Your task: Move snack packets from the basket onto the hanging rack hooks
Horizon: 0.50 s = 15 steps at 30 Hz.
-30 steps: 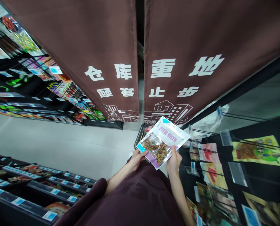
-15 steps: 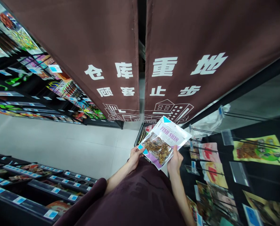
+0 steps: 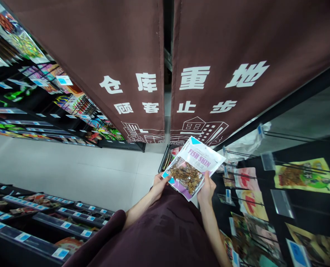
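Note:
I hold a white and purple snack packet [image 3: 193, 167] labelled FISH SKIN in front of me, with brown pieces showing through its clear window. My left hand [image 3: 159, 184] pinches its lower left corner. My right hand [image 3: 206, 190] grips its lower right edge, thumb on the front. The packet is tilted, top end pointing up and right.
A brown split curtain [image 3: 209, 66] with white characters hangs straight ahead. A black basket [image 3: 166, 157] with packets sits on the floor below it. Hook racks with hanging snack bags [image 3: 303, 178] line the right. Shelves of packets [image 3: 42, 96] run along the left, and low shelves [image 3: 42, 218] stand nearby at bottom left.
The packet has shifted slightly up and to the right in my hands. Both hands keep their hold.

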### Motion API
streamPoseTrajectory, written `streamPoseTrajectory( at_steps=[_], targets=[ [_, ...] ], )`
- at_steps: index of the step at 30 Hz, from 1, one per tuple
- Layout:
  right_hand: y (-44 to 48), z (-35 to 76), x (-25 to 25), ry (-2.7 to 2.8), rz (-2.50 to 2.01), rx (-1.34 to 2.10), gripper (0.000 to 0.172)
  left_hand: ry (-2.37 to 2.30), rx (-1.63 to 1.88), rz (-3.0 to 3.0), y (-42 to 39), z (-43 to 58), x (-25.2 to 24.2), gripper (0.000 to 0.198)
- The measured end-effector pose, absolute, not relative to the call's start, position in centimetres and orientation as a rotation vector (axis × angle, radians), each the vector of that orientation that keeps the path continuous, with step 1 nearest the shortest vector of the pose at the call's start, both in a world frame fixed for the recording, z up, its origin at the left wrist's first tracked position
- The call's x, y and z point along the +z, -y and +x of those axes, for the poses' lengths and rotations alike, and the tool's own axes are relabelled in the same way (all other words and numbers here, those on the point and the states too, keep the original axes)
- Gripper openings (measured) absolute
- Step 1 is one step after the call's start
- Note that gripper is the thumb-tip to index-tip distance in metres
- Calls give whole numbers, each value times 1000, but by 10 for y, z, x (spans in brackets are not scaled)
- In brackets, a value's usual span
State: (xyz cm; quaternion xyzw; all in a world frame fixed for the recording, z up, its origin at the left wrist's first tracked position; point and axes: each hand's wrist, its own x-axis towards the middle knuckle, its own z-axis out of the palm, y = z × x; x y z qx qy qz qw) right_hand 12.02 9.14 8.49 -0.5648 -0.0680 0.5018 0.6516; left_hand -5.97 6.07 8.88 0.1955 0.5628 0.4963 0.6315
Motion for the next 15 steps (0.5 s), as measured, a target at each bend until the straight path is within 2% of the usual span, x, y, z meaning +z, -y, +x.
streamPoseTrajectory(
  at_steps=[15],
  targets=[
    [-87, 109, 89, 224, -1302, 1204, 47, -1421, 1167, 509, -56, -64, 85, 29]
  ],
)
